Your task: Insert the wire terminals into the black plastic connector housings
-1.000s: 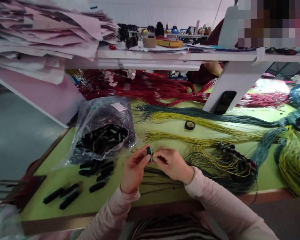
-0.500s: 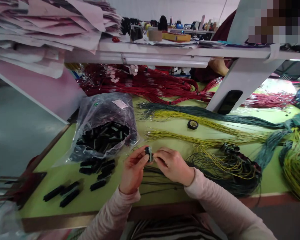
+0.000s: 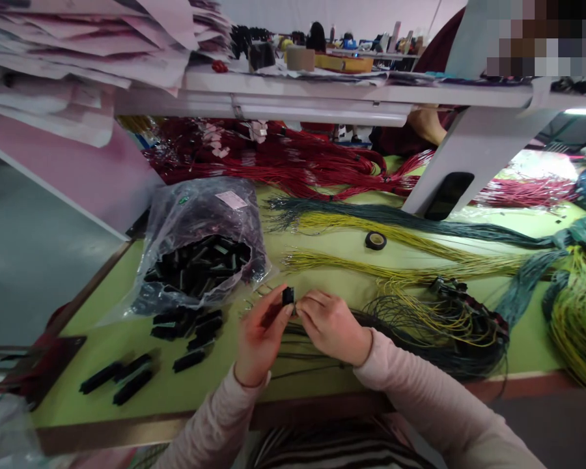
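My left hand (image 3: pixel 260 339) is closed around a small black connector housing (image 3: pixel 288 296), held upright between thumb and fingers above the green table. Right beside it, the fingertips of my right hand (image 3: pixel 329 324) are pinched together at the connector's lower edge; what they grip is too small to make out. Thin wire ends (image 3: pixel 254 291) show just left of my left hand. Dark wires (image 3: pixel 303 348) lie on the table beneath both hands. To the left are several loose black connector housings (image 3: pixel 189 360), near an open plastic bag (image 3: pixel 200 195) filled with more of them.
Yellow wires (image 3: pixel 342 262) and dark green wires (image 3: pixel 351 212) stretch across the table, with a black tape roll (image 3: pixel 376 240) between them. A wired connector bundle (image 3: pixel 469 306) lies right. Red wires (image 3: pixel 273 159) sit under the shelf (image 3: pixel 351 91). Another person's arm (image 3: pixel 427 126) shows behind.
My left hand has turned the connector, so its pale pin side faces me less. My right fingertips have moved slightly left, closer in against it. The view has shifted a little.
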The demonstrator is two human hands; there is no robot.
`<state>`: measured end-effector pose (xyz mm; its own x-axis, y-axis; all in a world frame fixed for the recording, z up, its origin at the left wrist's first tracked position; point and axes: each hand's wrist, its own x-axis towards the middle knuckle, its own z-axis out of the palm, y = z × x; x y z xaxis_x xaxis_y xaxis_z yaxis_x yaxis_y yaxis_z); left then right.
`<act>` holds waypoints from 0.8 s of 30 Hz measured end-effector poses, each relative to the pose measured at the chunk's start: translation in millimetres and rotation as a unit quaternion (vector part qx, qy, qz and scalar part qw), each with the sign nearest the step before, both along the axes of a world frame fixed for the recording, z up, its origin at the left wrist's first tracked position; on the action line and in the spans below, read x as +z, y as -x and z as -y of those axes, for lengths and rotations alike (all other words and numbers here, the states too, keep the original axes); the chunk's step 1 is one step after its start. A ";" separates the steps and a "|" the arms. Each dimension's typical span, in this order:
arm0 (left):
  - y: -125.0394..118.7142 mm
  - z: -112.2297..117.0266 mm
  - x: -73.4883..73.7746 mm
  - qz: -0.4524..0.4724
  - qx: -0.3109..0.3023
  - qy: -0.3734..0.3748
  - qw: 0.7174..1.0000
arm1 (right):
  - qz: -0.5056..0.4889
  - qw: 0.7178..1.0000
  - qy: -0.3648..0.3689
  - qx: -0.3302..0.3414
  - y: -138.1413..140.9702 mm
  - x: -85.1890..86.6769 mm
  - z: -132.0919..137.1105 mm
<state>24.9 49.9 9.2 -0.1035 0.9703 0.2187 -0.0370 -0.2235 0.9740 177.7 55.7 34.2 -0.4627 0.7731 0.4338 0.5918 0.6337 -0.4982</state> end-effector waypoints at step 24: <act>-1.1 -15.1 -6.0 0.240 -0.075 0.198 0.947 | 0.284 0.928 0.130 -0.205 -59.0 -29.7 -109.3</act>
